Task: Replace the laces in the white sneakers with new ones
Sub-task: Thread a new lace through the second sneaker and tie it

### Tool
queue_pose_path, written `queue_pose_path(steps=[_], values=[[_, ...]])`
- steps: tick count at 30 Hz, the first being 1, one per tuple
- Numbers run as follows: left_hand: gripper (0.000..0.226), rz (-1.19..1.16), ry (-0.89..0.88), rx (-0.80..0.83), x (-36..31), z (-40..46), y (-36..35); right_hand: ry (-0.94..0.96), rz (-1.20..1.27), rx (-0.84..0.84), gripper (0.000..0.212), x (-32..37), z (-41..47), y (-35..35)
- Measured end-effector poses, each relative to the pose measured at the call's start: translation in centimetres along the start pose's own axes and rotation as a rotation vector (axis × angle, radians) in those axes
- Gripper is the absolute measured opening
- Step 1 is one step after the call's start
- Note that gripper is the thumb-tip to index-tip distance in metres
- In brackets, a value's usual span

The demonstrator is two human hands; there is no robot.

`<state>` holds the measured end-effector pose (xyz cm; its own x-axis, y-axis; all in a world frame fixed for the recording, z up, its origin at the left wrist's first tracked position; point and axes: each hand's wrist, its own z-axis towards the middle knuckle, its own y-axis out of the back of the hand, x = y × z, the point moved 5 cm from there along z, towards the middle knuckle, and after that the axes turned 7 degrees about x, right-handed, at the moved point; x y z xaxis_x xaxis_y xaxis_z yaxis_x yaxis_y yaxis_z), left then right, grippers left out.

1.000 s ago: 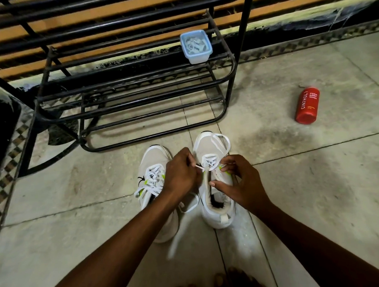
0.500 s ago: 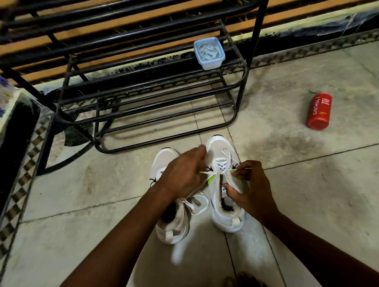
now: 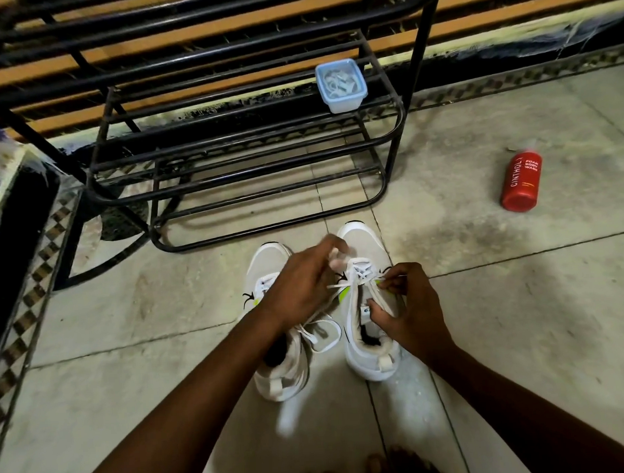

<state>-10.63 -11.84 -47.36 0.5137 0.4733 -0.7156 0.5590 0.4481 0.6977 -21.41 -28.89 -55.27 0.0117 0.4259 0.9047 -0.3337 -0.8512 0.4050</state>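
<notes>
Two white sneakers stand side by side on the floor tiles, toes pointing away from me. My left hand (image 3: 302, 286) hovers over the left sneaker (image 3: 279, 377) and reaches toward the right sneaker (image 3: 371, 359), its fingers blurred and pinching a white lace (image 3: 337, 287) that runs from the eyelets. My right hand (image 3: 410, 310) rests on the right sneaker's opening, pinching the lace end on its right side while the thumb holds the tongue. A loose loop of lace (image 3: 325, 337) lies between the two shoes.
A black metal shoe rack (image 3: 249, 153) stands just beyond the sneakers, with a small blue-rimmed plastic tub (image 3: 340, 86) holding white laces on its shelf. A red bottle (image 3: 521, 180) lies on the floor at the right. My toes (image 3: 378, 469) show at the bottom edge.
My left hand has moved right and forward over the right sneaker, drawing the lace sideways. My right hand keeps its pinch. The camera view shifted a little.
</notes>
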Motion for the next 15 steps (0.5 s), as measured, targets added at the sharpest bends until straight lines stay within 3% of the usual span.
queue_pose_path(steps=[1, 3, 5, 7, 9, 12, 15], values=[[0.023, 0.247, -0.050, 0.112, -0.1, 0.0, -0.8, 0.001, -0.011, 0.000, 0.057, 0.0, 0.0, 0.0], [0.022, 0.381, -0.072, 0.218, -0.7, 0.2, -1.5, 0.008, -0.026, 0.000, 0.056, 0.0, 0.0, 0.0], [0.019, 0.207, -0.048, 0.093, -1.8, 0.4, -0.7, 0.023, -0.040, 0.004, 0.054, 0.1, 0.0, 0.0], [0.038, -0.118, 0.106, -0.123, -1.4, 0.5, 0.9, 0.037, -0.064, 0.014, 0.050, 0.2, 0.0, -0.1], [0.054, -0.337, 0.222, -0.230, -0.7, 0.6, 1.9, 0.036, -0.074, 0.018, 0.050, 0.3, 0.0, -0.1], [0.053, -0.170, 0.324, -0.264, -1.1, 0.3, 1.9, 0.020, -0.088, 0.017, 0.052, 0.2, 0.0, -0.1], [0.032, 0.134, 0.381, -0.219, -1.0, -0.3, 1.0, 0.016, -0.103, 0.012, 0.054, 0.2, 0.0, 0.0]])
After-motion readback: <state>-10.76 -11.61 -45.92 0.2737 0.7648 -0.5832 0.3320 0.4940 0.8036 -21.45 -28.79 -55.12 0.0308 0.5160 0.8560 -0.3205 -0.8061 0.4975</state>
